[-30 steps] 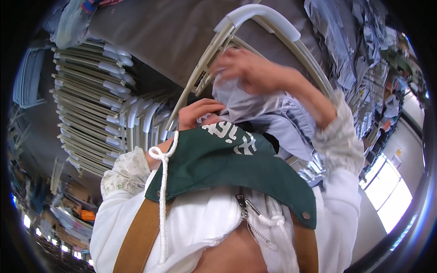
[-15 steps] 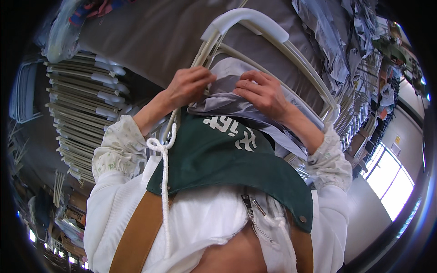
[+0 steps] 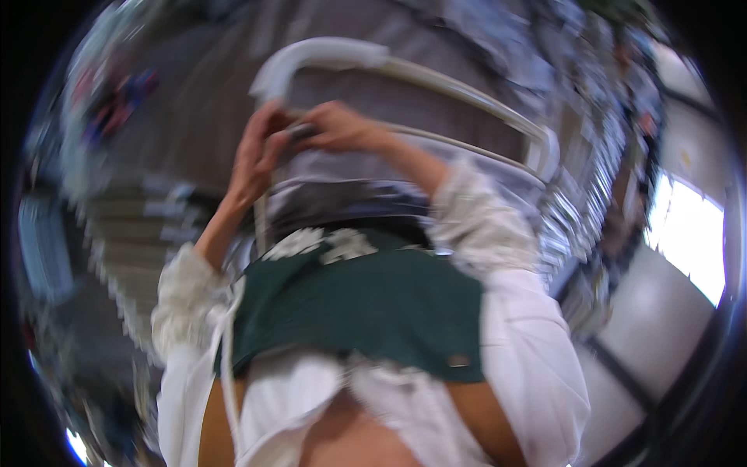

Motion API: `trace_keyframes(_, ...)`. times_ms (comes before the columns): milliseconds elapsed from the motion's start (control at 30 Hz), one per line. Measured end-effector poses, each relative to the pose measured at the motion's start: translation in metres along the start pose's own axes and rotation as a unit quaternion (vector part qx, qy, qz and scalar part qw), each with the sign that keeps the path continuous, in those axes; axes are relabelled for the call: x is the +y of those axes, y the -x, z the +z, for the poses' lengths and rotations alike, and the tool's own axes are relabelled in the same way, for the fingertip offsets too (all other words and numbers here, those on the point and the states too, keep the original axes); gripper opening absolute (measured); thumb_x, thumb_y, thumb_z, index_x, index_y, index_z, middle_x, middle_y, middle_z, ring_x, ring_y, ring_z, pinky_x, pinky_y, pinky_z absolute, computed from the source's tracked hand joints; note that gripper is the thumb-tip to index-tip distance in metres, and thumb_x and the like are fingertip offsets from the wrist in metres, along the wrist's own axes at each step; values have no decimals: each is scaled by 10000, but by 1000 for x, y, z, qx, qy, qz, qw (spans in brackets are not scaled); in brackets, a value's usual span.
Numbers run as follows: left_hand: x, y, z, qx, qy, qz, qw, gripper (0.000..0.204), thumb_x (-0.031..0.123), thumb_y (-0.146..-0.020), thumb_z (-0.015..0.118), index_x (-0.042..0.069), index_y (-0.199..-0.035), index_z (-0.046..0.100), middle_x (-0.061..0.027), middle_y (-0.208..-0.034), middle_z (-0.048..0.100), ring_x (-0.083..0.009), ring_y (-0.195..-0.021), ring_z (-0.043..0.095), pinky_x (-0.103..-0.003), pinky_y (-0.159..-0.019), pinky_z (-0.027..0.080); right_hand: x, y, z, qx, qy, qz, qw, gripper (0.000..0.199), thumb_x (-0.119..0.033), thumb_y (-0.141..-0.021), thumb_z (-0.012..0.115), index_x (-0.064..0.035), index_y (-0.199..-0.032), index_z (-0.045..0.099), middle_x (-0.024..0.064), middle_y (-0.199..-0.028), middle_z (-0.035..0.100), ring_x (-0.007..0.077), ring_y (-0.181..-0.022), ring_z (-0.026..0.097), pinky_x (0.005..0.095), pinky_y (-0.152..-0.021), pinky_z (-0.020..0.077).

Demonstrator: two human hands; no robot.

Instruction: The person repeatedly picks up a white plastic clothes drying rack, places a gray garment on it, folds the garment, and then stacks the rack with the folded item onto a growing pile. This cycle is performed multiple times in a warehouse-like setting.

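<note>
head view | pale grey garment (image 3: 342, 167) hangs on the white curved frame (image 3: 327, 54), high before the chest | left hand (image 3: 257, 152) and right hand (image 3: 334, 128) both pinch its top edge | likely soft, light, limp; best held at the edge | blurred, thin cloth

Garment workshop or laundry plant: stacked pale hangers (image 3: 117, 233) at left, rows of hanging clothes (image 3: 591, 179) at right, padded pressing frame (image 3: 405, 74), bright window (image 3: 692, 233), bare floor.

Bright window (image 3: 689, 233) at right, pale floor (image 3: 646, 342), blurred hanging garments (image 3: 591, 202)
</note>
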State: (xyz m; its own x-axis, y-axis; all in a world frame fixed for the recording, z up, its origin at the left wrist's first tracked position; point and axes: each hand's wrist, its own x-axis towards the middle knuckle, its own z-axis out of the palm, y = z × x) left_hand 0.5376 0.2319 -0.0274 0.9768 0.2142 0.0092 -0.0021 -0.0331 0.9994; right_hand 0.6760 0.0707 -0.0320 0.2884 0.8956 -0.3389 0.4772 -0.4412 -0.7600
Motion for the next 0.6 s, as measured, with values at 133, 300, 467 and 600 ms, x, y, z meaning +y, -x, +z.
trace_keyframes(133,-36,0,41,-99,-142,-46,984,227,99,-997,500,25,-1197,580,-153,-985,668,-248,-926,654,-340,-822,504,-14,75,-4,86,51,89,991,263,-281,-900,589,-158,-1121,659,152,-1007,682,381,-955,646,457,-841,514)
trace_keyframes(300,-65,0,14,-73,-332,59,939,228,142,-1013,491,22,-1184,582,-210,-981,662,-308,-903,666,-344,-820,496,132,326,-28,191,67,131,971,178,-125,-877,566,-118,-1050,609,136,-911,662,335,-869,657,424,-721,514)
trace_keyframes(467,-84,-7,-50,-109,-394,30,912,294,207,-1021,504,26,-1240,580,-146,-1095,672,-245,-1022,643,-325,-872,485,247,485,-58,287,220,169,917,251,-143,-810,688,-58,-1033,610,174,-937,638,392,-852,627,451,-713,510)
trace_keyframes(600,54,3,51,-99,-251,-33,962,598,339,-895,614,36,-1379,436,-137,-1376,492,-262,-1264,462,-384,-1054,356,299,493,-28,316,317,142,883,403,-355,-820,729,-50,-1061,624,141,-1017,679,344,-866,664,444,-711,528)
